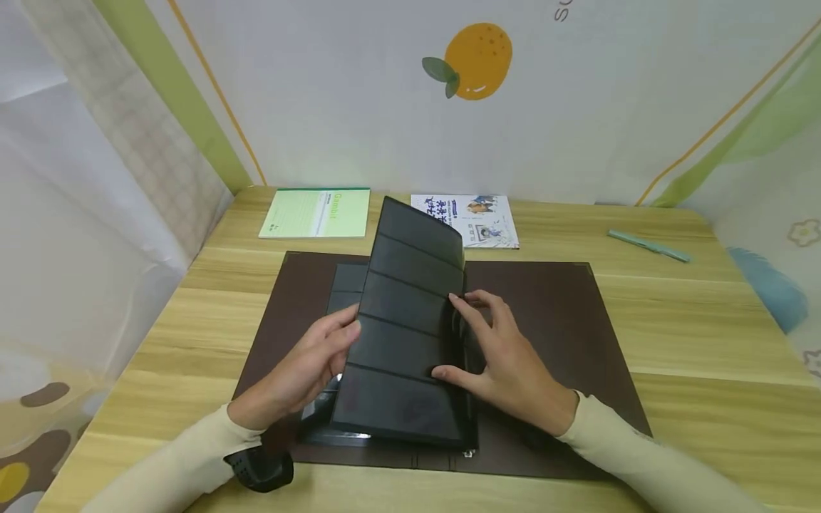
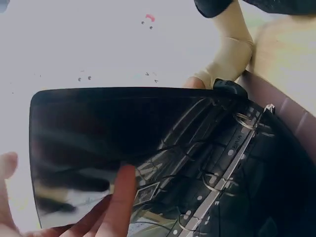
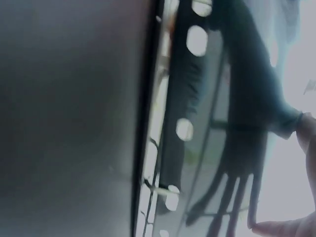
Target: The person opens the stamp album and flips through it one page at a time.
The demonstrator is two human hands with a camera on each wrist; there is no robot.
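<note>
1. The left hand, at lower centre of the head view, curls its fingers round the left edge of a raised black page, grasping it.
2. The right hand pinches the page's right edge between thumb and fingertips.
3. The page stands tilted over an open black ring binder; the left wrist view shows its metal rings.
4. The binder lies on a brown desk mat, mid-frame.
5. Along the wooden table's far edge lie a green notebook, a printed booklet and, at upper right, a pale green pen.
</note>
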